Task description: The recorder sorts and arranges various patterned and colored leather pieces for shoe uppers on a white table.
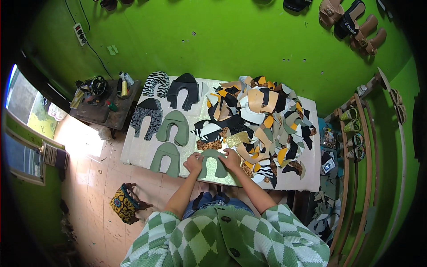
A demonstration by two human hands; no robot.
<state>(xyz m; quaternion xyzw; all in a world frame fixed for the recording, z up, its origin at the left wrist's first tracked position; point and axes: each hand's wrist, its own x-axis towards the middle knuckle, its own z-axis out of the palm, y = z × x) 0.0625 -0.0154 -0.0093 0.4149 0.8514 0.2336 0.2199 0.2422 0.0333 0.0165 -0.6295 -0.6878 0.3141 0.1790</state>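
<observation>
Wall (262, 49): bright green, with a few small holes and sandals (331, 11) in tan and black mounted high at the right.

Floor (84, 178): pale tiles, lit at the left.

Table (138, 153): one, long, whitish top, placed near the wall.

Rack (345, 178): wooden, ladder-like, right of the table; several sandals seated between its rails.

Heap (262, 115): loose cut pieces over the right half of the table; black, white, tan, orange, green, zebra and leopard patterns, overlapping in all directions.

Smaller table (95, 116): dark, at the far left; carries a black sewing machine (96, 85) with a round handwheel.

Stool (124, 204): one, on the floor at lower left; cover patterned in yellow, black and blue.

Arch-shaped pieces, left half of the table, curves facing the wall: one zebra-striped (155, 79); one black (183, 84); one grey-and-black patterned (148, 109); two green, upper (173, 119) and lower (167, 151).

Green arch-shaped piece (212, 156): flat at the table's near edge, between both hands, just beside the heap.

Hands, two, bare: left hand (193, 163) at the piece's upper left edge, right hand (231, 160) at its upper right; fingers partly curled and touching it. Whether they pinch it cannot be told.

Leopard-print strip (209, 144): one, just beyond the green piece.

Thread spools: white (129, 79) and yellow (124, 88), on the smaller table.
</observation>
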